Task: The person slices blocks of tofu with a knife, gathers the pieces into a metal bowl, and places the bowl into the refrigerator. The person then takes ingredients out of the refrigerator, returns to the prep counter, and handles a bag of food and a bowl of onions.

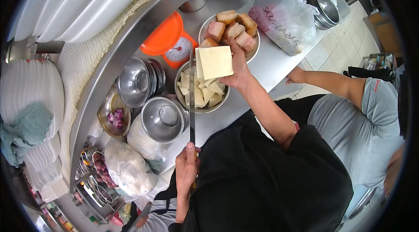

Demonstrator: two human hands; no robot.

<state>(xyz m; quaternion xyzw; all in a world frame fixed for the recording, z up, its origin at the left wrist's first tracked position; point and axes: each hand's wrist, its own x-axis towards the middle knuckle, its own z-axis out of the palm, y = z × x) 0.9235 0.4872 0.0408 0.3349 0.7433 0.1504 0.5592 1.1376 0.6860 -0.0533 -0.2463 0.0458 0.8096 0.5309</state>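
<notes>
In the head view, a knife [192, 114] is gripped by its handle in the left hand [187, 167], its long blade held upright in the frame beside a pale block [214, 63]. The block is grasped in the right hand [238, 68] above a bowl of pale pieces [203, 109], near which an orange scale [176, 53] and a bowl of meat chunks [255, 51] are placed.
</notes>
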